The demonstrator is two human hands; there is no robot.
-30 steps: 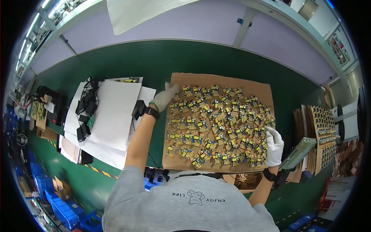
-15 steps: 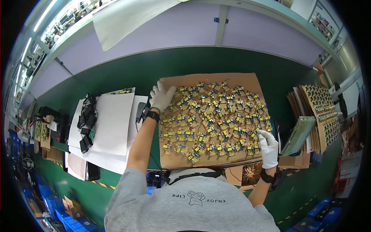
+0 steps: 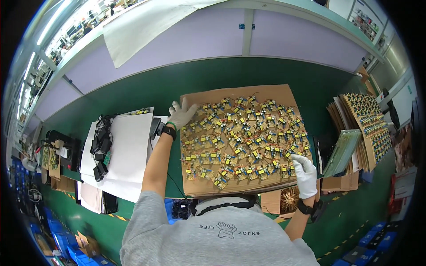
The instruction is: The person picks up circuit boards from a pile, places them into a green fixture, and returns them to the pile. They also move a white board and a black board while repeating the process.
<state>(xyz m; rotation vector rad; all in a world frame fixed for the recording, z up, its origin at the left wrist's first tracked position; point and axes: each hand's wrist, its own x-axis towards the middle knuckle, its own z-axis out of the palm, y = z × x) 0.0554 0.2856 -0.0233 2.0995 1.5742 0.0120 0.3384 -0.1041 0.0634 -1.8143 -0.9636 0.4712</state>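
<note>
Flat cardbd (image 3: 271,91) carrying bumpy boards (image 3: 269,136), box (image 3: 270,202) holding spiky bits (image 3: 290,199); L hand (image 3: 181,116) spreading wide, R hand (image 3: 305,178) curling, can't tell grip.

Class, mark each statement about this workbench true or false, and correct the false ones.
1. The left hand and right hand both wear gloves. True.
2. The small circuit boards lie on a blue tray. False: they lie on a brown cardboard sheet.
3. Black adapters rest on white sheets, left of the cardboard sheet. True.
4. The left hand is clenched into a fist. False: its fingers are spread, near the cardboard sheet's far left corner.
5. The right hand is by the cardboard sheet's near right corner. True.
</note>
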